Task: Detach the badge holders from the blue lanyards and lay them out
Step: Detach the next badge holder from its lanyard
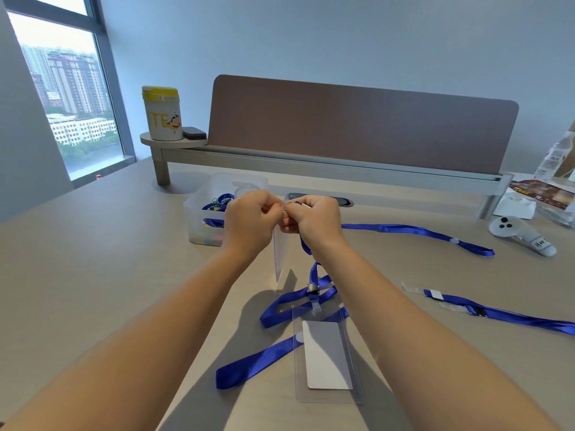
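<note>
Both hands are raised above the desk's middle, fingertips pinched together. My left hand grips the top of a clear badge holder that hangs edge-on below it. My right hand pinches the clip end of a blue lanyard, whose strap drops to the desk. A second clear badge holder with a white card lies flat near me, clipped to a blue lanyard looped around it. Two more blue lanyards lie to the right, one far and one near.
A translucent bin holding more lanyards stands behind my hands. A white controller and plastic-wrapped packages sit at the right. A desk divider with a shelf carrying a yellow-lidded canister runs along the back.
</note>
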`<state>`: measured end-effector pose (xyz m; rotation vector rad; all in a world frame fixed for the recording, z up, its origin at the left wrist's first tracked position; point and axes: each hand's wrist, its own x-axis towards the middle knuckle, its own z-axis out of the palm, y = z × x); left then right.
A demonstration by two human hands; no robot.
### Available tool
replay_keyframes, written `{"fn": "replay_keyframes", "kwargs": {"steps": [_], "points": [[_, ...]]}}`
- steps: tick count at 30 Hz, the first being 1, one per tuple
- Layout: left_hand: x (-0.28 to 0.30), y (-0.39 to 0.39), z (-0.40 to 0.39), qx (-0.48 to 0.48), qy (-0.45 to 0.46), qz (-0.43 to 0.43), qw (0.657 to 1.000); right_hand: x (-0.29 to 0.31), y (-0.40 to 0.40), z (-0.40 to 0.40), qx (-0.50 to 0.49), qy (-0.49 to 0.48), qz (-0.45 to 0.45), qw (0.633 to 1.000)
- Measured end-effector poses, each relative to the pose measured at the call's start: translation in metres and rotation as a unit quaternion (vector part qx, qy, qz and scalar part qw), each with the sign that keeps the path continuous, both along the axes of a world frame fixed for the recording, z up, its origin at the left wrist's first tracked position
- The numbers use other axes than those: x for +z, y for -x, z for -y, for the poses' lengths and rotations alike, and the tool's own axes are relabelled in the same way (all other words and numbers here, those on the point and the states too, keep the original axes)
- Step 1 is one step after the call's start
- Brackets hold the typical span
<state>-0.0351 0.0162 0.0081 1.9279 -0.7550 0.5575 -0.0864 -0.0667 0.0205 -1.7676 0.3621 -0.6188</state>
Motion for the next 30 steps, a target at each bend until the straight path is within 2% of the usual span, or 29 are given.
{"fn": "replay_keyframes", "kwargs": {"steps": [3,5,8,10,13,18,21,24,27,30], "points": [[0.003,0.000,0.003,-0.015,0.028,-0.047,0.998,0.000,0.002,0.002,0.000,-0.001,0.006,1.000],[0.004,0.000,0.005,-0.040,0.049,-0.099,0.993,0.004,0.004,0.006,0.011,-0.044,0.005,0.999],[0.006,0.000,0.004,-0.117,0.108,-0.212,0.964,0.011,0.007,0.012,0.037,-0.150,-0.011,0.988],[0.006,0.003,0.003,-0.177,0.128,-0.256,0.942,0.017,0.009,0.016,0.039,-0.196,-0.016,0.980],[0.004,0.011,0.003,-0.204,0.077,-0.223,0.950,0.026,0.013,0.022,0.047,-0.238,-0.018,0.970],[0.001,0.009,0.010,-0.115,-0.041,-0.121,0.985,0.037,0.020,0.031,0.057,-0.219,-0.072,0.971],[0.005,0.006,0.012,-0.039,-0.098,-0.034,0.994,0.044,0.023,0.037,0.039,-0.143,-0.101,0.984],[0.013,0.006,0.013,0.016,-0.131,0.073,0.989,0.052,0.024,0.043,-0.007,-0.003,-0.128,0.992],[0.019,0.009,0.016,0.037,-0.144,0.165,0.975,0.058,0.025,0.047,-0.052,0.157,-0.137,0.977],[0.024,0.013,0.018,0.031,-0.180,0.216,0.959,0.060,0.027,0.049,-0.083,0.293,-0.135,0.943]]}}
